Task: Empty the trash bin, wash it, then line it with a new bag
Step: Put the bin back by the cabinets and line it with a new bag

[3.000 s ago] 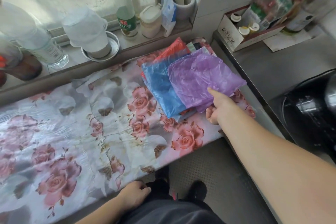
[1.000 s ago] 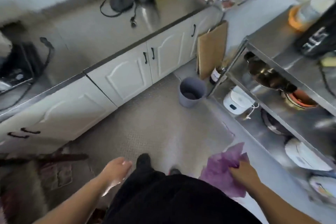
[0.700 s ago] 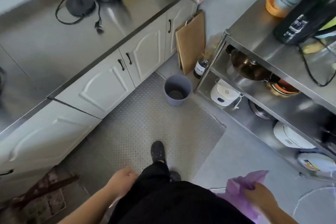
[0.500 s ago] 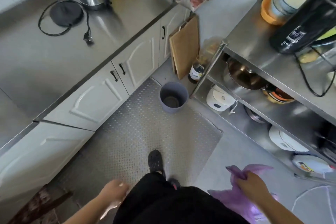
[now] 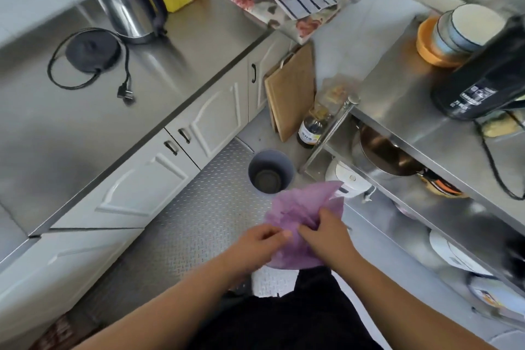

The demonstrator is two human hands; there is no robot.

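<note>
Purple, thin and crumpled, the plastic bag [image 5: 301, 213] is bunched between a person's two hands above the checker-plate floor mat [image 5: 199, 207]. The right hand [image 5: 326, 231] curls into its folds; the left hand [image 5: 255, 241] pinches its near edge. Just beyond, the round grey trash bin [image 5: 270, 171] stands unlined on the floor. Finding the bag's mouth and spreading it wide before lowering it in would likely serve best.
</note>
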